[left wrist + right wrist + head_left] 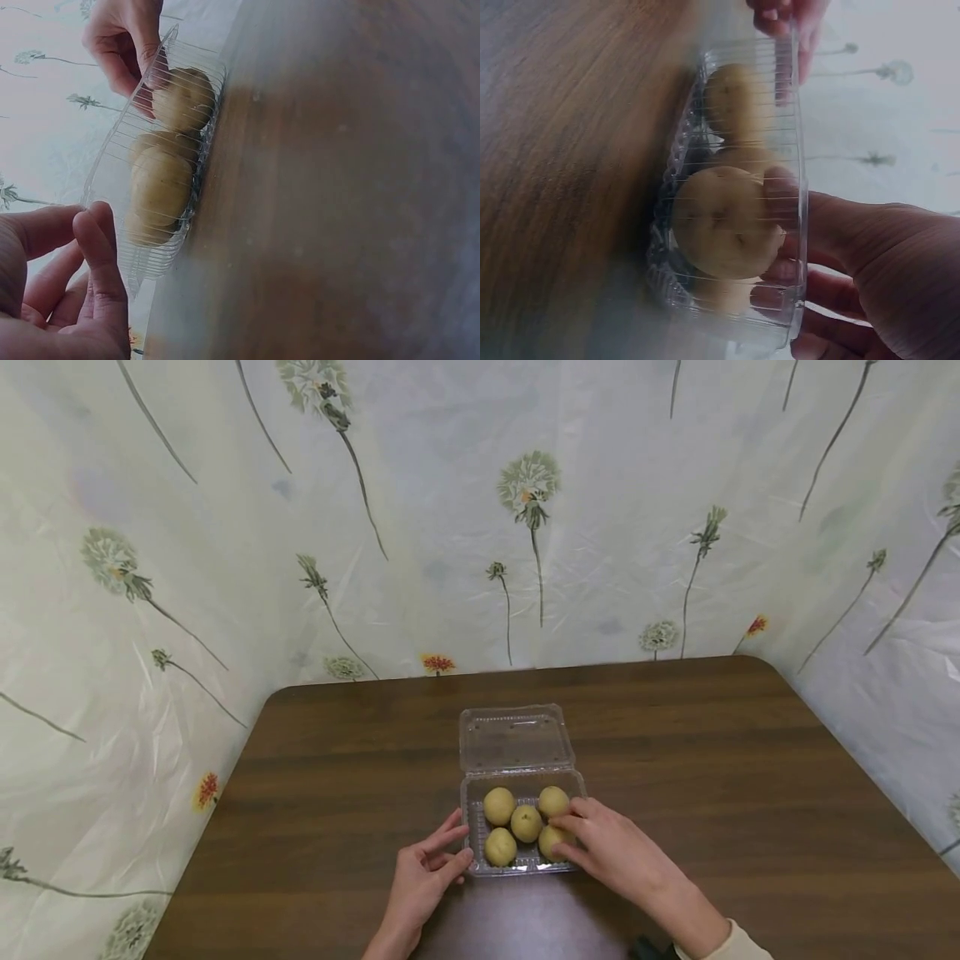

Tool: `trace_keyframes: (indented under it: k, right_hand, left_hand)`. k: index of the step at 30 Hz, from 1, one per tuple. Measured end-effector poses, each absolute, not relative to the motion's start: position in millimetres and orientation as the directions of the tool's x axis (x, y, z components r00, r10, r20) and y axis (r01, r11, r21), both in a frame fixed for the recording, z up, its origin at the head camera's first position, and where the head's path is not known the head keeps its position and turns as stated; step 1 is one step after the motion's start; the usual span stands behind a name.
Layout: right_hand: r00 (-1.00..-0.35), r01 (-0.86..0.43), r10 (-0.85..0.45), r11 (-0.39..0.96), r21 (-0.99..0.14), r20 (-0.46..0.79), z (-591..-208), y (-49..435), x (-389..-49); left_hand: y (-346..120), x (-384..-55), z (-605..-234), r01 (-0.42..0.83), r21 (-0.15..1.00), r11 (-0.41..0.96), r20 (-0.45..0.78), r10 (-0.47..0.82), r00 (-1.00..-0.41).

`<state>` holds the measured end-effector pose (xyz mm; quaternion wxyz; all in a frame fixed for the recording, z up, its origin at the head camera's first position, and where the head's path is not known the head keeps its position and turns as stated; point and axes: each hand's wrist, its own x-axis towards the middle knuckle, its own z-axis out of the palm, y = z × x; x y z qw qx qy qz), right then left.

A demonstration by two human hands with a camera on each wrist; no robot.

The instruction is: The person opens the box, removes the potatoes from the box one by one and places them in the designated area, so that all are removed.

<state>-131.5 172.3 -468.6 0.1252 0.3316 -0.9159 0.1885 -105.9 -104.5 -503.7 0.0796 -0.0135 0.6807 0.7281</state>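
A clear plastic clamshell box (517, 774) stands on the table, its lid (513, 739) folded back flat behind it. Several round, yellow-tan potatoes lie inside, one in the middle (526, 823) and the others toward the corners. My left hand (426, 868) pinches the box's left rim between thumb and fingers. Reaching over the right wall, my right hand (615, 847) has its thumb and fingers around the front right potato (724, 221). Through the ribbed wall, the right wrist view shows the fingertips (780, 199) against this potato. The left wrist view shows the near left potato (161, 186) behind the wall.
The dark brown wooden table (360, 793) extends to both sides of the box. Behind it and at both sides hangs a pale sheet (420, 527) printed with dandelions. A small black object (651, 948) is near the right forearm at the bottom edge.
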Motion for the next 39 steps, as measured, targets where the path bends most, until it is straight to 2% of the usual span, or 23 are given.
trace_keyframes:
  k: [10, 24, 32, 39]
  right_hand:
    - [-0.811, -0.584, -0.543, 0.745, -0.321, 0.217, -459.9, 166.4, -131.0]
    - [-0.787, -0.605, -0.586, 0.667, -0.434, 0.196, -457.2, 165.4, -137.4]
    - [-0.785, -0.589, -0.610, 0.679, -0.438, 0.110, -447.4, 158.5, -138.8]
    - [-0.786, -0.579, -0.612, 0.677, -0.454, 0.089, -446.9, 156.2, -144.7]
  left_hand:
    - [-104.2, -106.3, -503.8, -0.136, 0.989, -0.062, -0.130, 0.098, -0.987]
    - [-104.2, -105.7, -505.5, -0.147, 0.988, -0.052, -0.142, 0.097, -0.985]
    - [-104.1, -105.7, -505.8, -0.144, 0.988, -0.049, -0.139, 0.095, -0.986]
    - [-103.9, -106.8, -504.4, -0.139, 0.989, -0.048, -0.135, 0.087, -0.987]
